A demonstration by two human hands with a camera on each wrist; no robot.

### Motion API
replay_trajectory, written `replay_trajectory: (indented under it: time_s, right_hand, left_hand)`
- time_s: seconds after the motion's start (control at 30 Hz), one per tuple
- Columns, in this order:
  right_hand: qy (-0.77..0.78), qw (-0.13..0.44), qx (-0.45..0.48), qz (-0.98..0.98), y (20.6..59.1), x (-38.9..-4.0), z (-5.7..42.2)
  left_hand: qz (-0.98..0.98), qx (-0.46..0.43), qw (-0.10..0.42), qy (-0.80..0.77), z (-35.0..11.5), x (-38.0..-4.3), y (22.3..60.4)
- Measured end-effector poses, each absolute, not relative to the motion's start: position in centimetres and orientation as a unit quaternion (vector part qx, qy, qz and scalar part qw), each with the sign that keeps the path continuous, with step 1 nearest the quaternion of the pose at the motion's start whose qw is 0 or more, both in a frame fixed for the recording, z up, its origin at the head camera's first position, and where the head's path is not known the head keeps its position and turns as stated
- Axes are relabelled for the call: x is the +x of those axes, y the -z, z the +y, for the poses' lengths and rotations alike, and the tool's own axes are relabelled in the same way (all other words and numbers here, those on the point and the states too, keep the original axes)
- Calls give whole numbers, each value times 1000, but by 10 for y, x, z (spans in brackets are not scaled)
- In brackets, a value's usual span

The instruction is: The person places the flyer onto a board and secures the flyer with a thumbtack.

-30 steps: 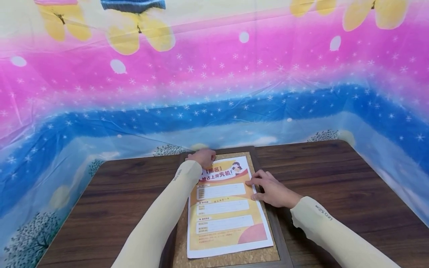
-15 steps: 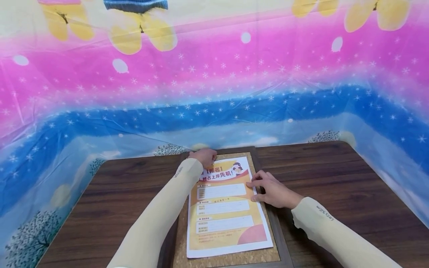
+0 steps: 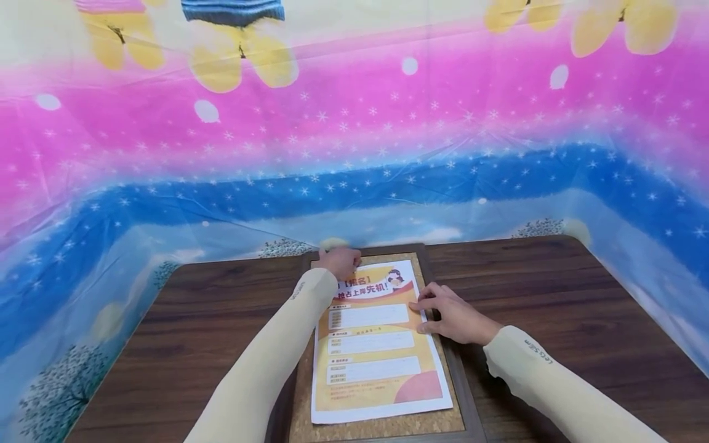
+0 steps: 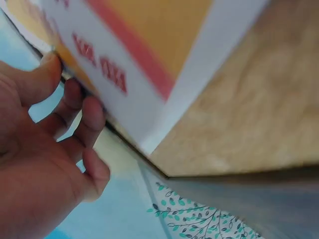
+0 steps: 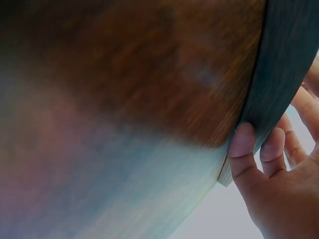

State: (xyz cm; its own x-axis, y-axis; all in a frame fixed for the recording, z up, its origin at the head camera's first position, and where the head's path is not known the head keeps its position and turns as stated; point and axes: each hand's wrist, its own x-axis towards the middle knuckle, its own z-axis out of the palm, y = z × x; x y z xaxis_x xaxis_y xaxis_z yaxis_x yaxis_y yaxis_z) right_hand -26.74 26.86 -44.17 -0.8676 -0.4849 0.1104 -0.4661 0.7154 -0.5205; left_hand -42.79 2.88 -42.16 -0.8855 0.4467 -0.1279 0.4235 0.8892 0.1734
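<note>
A printed yellow-and-white sheet of paper [image 3: 376,344] lies on a cork board [image 3: 399,424] with a dark wooden frame. My left hand [image 3: 339,263] is at the sheet's top edge, fingers bent. In the left wrist view its thumb [image 4: 47,72] and fingertips meet the sheet's edge. A tiny pale spot shows at the thumb tip, too blurred to name. On the sheet's right margin rest the fingertips of my right hand [image 3: 454,312], its fingers loosely extended. The right wrist view shows that hand's fingers [image 5: 242,142] beside the dark frame [image 5: 279,64].
The board lies on a dark brown wooden table [image 3: 554,307], near its far edge. A pink and blue printed cloth [image 3: 354,141] hangs behind the table and round both sides. Cream sleeves [image 3: 260,369] cover both forearms.
The head view has shifted slightly, so the scene sits a little to the right. Both hands keep nearly the same places on the sheet; the left hand turns slightly.
</note>
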Motion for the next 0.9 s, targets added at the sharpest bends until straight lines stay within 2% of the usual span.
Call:
replay_trajectory:
  time_s: [0.23,0.53,0.7,0.9]
  right_hand:
    - [262,11,-259,930,440,-268,266]
    - [246,16,-263,933,433,-271,267]
    - [247,-5,-260,933,426,-280,266]
    - [248,-21,-254,935,423,-291,260]
  left_hand:
    - [973,206,33,-97,30,-422,423]
    - [970,215,24,-107,27,-409,415]
    - [969,229,-21,-93,26,-398,408]
    - [975,197,-67,-74,23,-389,406]
